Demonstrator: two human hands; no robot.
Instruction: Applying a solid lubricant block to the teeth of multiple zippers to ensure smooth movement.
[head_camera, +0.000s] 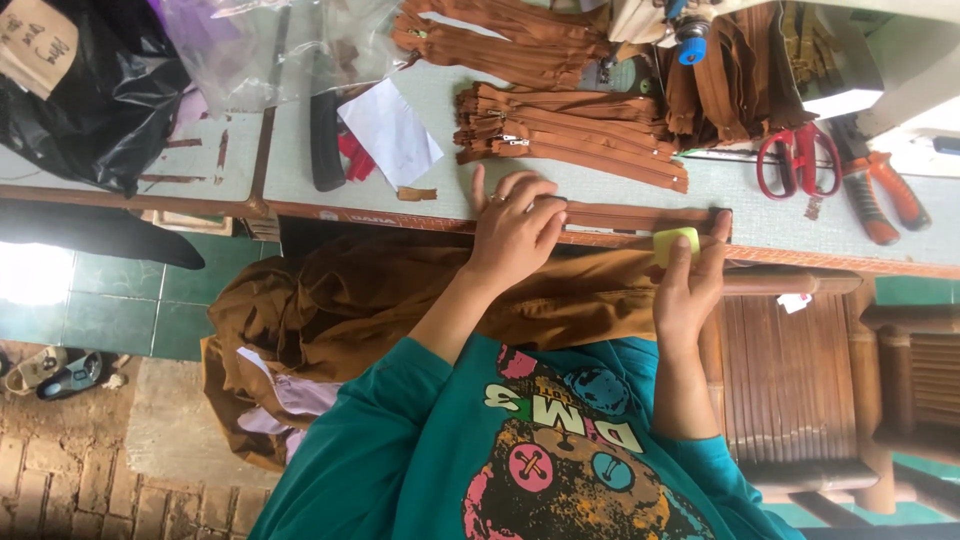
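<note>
I press my left hand, fingers together, on the brown zipper lying along the table's near edge, my right hand pinching yellow chalk; light, floppy, best held by its tape.

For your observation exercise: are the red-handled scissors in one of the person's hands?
No, the red-handled scissors lie on the table, apart from both hands.

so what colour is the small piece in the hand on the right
Pale yellow-green piece, clearest in the head view.
</note>
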